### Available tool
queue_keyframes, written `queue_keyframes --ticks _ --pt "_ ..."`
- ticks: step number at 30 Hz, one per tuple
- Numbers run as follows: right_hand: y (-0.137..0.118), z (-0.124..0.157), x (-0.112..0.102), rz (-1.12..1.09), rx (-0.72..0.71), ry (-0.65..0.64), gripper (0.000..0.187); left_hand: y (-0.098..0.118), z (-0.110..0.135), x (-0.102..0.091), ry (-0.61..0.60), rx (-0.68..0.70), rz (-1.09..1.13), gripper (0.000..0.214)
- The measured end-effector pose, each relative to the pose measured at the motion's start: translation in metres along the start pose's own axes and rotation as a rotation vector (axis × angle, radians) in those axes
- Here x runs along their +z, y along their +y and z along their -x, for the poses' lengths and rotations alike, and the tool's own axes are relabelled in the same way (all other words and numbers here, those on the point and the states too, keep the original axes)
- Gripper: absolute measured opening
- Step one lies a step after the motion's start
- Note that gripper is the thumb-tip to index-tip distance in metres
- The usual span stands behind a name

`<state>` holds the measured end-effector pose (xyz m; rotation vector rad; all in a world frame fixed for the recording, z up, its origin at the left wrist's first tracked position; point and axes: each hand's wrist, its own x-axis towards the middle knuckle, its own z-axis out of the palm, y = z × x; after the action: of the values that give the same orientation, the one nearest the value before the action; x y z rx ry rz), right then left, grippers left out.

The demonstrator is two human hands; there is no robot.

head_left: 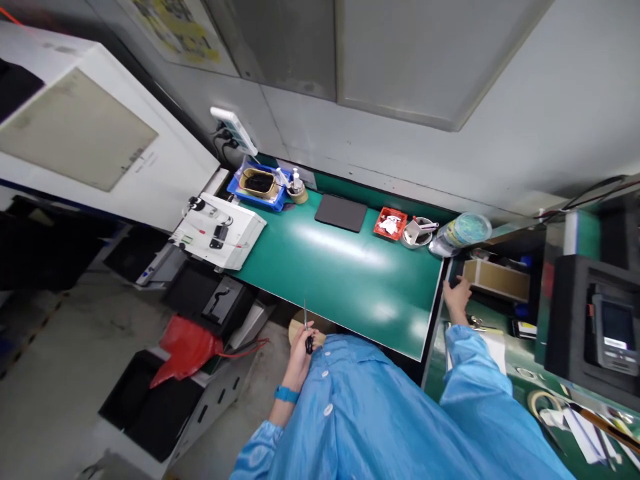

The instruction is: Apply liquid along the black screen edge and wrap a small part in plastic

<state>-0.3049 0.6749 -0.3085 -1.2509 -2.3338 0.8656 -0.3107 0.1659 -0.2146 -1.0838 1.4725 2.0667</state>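
My left hand [301, 341] is closed near the table's front edge, close to my body. In it is a slim tool that looks like a pair of scissors [305, 319], with a thin metal blade pointing up and away and a black handle under my fingers. My right hand [457, 297] reaches over the side bench on the right, its thumb and fingers apart. It is beside a brown cardboard box [500, 280], over a dark spot whose nature I cannot make out.
On the green table [325, 267] stand a white device [220, 233], a blue tray [273, 200], a dark flat pad [341, 213], a red basket [391, 223], a round cup [417, 233] and a clear plastic jar [463, 233]. A tape roll [544, 403] lies right.
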Motion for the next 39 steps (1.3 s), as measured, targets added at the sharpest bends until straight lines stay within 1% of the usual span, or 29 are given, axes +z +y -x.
queue_keyframes --ticks 3,6,8,11,15,18,21,25,28,34,37,39 --pt "-0.006 0.017 0.016 0.014 0.048 -0.038 0.048 -0.006 0.001 0.001 -0.008 -0.008 0.009 0.045" --pt "-0.009 0.030 0.024 0.022 0.092 -0.060 0.054 -0.011 0.001 -0.001 -0.020 0.002 0.007 0.049" --pt "-0.009 0.035 0.022 0.031 0.117 -0.063 0.061 -0.014 0.000 -0.006 -0.022 0.011 -0.001 0.050" --pt "-0.007 0.039 0.013 0.072 0.143 -0.088 0.071 -0.017 -0.001 -0.013 -0.010 0.017 -0.010 0.051" --pt "-0.008 0.043 0.000 0.168 0.168 -0.176 0.074 -0.019 0.000 -0.021 0.016 0.018 -0.010 0.050" --pt "-0.012 0.045 -0.004 0.234 0.177 -0.234 0.072 -0.019 0.004 -0.022 0.027 0.011 -0.013 0.047" --pt "-0.016 0.043 -0.005 0.283 0.197 -0.264 0.067 -0.018 0.009 -0.016 0.047 -0.013 0.002 0.043" --pt "-0.018 0.036 -0.003 0.320 0.242 -0.261 0.062 -0.014 0.014 -0.005 0.060 -0.031 0.012 0.041" --pt "-0.018 0.035 -0.004 0.320 0.257 -0.251 0.059 -0.012 0.017 0.000 0.067 -0.033 0.007 0.042" --pt "-0.011 0.040 -0.013 0.269 0.243 -0.208 0.053 -0.011 0.018 0.003 0.094 -0.025 -0.004 0.041" --pt "-0.002 0.033 -0.018 0.234 0.271 -0.152 0.042 -0.013 0.017 0.006 0.104 -0.022 0.005 0.044" --pt "0.004 0.024 -0.021 0.201 0.298 -0.089 0.032 -0.015 0.017 0.008 0.110 -0.021 0.005 0.044"
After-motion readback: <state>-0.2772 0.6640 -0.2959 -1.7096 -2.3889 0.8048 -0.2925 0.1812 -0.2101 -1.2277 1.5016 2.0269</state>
